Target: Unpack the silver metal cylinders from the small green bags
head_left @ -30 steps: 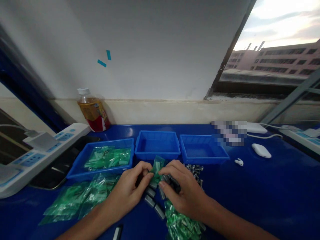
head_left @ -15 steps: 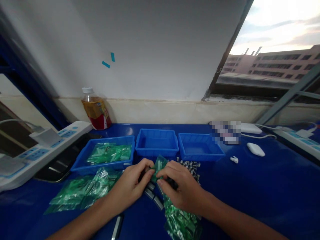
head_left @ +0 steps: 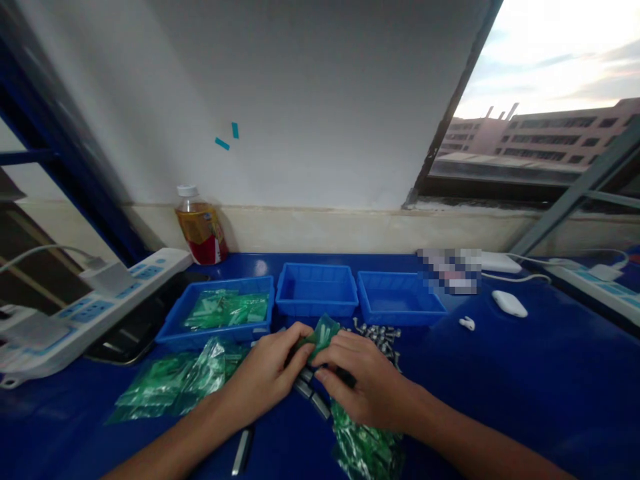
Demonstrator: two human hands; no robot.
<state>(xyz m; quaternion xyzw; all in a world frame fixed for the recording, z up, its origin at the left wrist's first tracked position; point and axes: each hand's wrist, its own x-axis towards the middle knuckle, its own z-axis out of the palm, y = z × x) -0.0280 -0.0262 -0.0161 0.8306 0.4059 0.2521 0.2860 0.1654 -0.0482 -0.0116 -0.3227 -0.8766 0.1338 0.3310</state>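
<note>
Between my two hands, over the middle of the table, is a small green plastic bag with pale pieces showing inside. My left hand pinches its left edge between thumb and fingers. On its right edge my right hand is closed, fingers curled. Just below the hands lie several dark grey metal pieces. Behind my right hand is a pile of small metal screws. A heap of green bags lies under my right wrist. More green bags lie beside my left forearm.
A blue tray with green bags stands at left; a middle blue tray and a right blue tray stand beside it. Around are a drink bottle, power strip, earbud, white case and a metal strip.
The view has shifted slightly, so the scene sits a little lower. Both hands still hold the green bag, whose upper part now leans more to the right.
</note>
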